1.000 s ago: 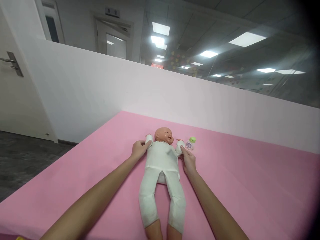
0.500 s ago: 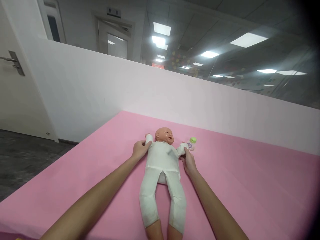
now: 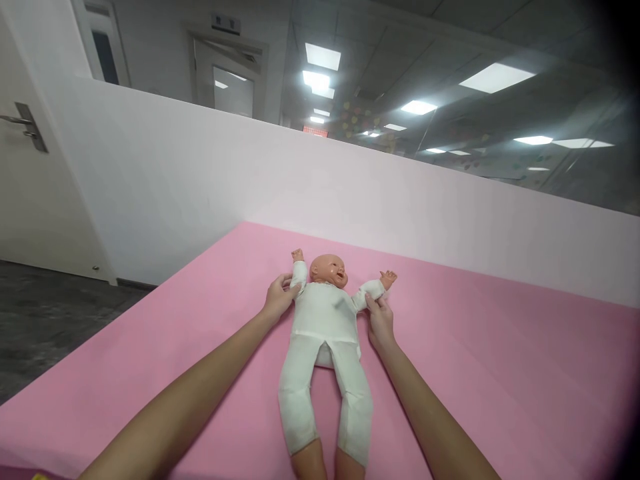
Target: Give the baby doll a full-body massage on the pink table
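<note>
A baby doll [image 3: 325, 317] lies on its back on a pink surface, in a white cloth body with its head at the far end. My left hand [image 3: 281, 295] is closed around the doll's arm on the left, thumb on top of the white sleeve. That arm points up beside the head, its small hand [image 3: 297, 255] showing. On the right, my right hand [image 3: 381, 319] pinches the other white arm [image 3: 369, 293] near its middle. This arm slants outward, and its little hand [image 3: 389, 279] has spread fingers. The doll's feet are cut off by the lower edge.
The pink tabletop [image 3: 480, 373] ends at a low white wall [image 3: 320, 180] behind the doll. A door with a metal handle [image 3: 31, 127] stands at the left, over dark flooring [image 3: 45, 313]. Glass and ceiling lights show above the wall.
Both doll arms have swung upward and outward, and their hands now show fully. The small green-capped bottle beside the right-hand arm no longer shows. My hands stay on the arms.
</note>
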`<state>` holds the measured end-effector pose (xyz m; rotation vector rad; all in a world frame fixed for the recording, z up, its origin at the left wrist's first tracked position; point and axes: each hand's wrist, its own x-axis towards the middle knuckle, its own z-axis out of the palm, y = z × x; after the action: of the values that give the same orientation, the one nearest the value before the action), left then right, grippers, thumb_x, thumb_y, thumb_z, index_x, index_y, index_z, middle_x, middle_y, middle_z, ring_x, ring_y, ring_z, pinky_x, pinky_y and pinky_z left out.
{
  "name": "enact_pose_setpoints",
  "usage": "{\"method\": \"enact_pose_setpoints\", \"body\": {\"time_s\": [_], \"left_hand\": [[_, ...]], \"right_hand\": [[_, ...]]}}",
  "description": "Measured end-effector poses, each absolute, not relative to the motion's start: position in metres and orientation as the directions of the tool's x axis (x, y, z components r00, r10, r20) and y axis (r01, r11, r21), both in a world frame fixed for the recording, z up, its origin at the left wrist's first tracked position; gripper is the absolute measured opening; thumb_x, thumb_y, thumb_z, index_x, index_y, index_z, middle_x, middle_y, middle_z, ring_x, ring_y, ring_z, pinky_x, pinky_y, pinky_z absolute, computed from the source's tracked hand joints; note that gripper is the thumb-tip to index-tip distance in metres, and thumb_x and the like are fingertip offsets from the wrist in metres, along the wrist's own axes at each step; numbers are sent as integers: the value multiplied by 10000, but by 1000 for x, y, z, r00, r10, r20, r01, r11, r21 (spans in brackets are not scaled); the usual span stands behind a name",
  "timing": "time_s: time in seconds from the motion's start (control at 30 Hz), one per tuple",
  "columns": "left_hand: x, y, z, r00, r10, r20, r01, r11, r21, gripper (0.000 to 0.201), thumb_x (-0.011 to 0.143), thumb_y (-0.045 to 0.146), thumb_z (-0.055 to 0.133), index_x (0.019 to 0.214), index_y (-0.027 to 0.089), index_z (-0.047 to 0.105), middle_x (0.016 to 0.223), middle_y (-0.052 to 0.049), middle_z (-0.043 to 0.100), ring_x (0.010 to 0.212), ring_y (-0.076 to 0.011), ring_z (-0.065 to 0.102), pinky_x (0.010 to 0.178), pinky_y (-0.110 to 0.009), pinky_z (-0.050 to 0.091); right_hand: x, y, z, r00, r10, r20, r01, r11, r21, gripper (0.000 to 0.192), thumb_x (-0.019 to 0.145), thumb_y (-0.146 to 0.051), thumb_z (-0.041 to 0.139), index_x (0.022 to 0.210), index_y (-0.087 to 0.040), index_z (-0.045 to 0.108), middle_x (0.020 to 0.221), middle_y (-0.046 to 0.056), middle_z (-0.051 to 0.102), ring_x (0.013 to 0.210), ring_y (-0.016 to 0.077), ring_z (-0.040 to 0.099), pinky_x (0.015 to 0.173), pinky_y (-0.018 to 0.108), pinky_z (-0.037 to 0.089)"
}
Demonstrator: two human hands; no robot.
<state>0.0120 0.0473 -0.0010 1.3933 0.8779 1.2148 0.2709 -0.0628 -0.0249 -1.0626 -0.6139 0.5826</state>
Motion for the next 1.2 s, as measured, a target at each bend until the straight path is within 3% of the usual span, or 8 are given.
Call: {"method": "enact_pose_setpoints", "body": {"time_s": [0.2,0.43,0.53,0.77,0.93,1.2], "left_hand": [[12,43,4,305,906,293,-225,-230,947,502,745,309,766,1228,200,683,1344,-109,681,1248,-296,613,1032,-392,465],[13,40,3,343,893,291,-269,-203,941,289,723,334,796,962,194,711,1029,-59,753,989,-236,678,859,-326,504],[13,37,6,328,898,293,-284,-202,937,351,710,317,809,1025,185,731,1117,-89,754,1054,-255,672,910,-351,503],[11,30,17,299,912,280,-315,-183,931,544,705,363,849,1201,168,741,1322,-135,700,1231,-315,626,1048,-430,467],[11,31,15,301,918,256,-321,-155,934,590,706,382,861,1241,171,732,1338,-137,692,1230,-330,625,1045,-450,473],[12,34,12,280,935,220,-280,-139,950,546,726,439,843,1186,162,745,1261,-136,725,1159,-313,650,963,-406,504]], "right_hand": [[264,-67,-16,607,768,204,-168,375,-912,400,668,-346,856,1036,-217,764,1050,45,773,943,219,699,838,344,562],[257,-70,-12,522,810,267,-148,394,-907,415,710,-360,849,1094,-224,766,1191,69,755,1137,255,661,981,396,516],[255,-71,-10,536,803,261,-182,412,-893,450,715,-317,847,1143,-249,726,1185,51,750,1094,231,677,909,356,543],[256,-71,-12,638,735,228,-134,397,-908,357,728,-371,828,1040,-225,730,939,3,737,813,159,658,706,261,523],[257,-71,-15,638,739,217,-137,386,-912,399,742,-465,830,1035,-207,743,919,-1,733,810,162,651,691,268,519],[260,-72,-15,667,715,208,-35,309,-950,437,685,-584,839,829,-184,737,703,-10,685,698,177,617,590,269,489]]}}
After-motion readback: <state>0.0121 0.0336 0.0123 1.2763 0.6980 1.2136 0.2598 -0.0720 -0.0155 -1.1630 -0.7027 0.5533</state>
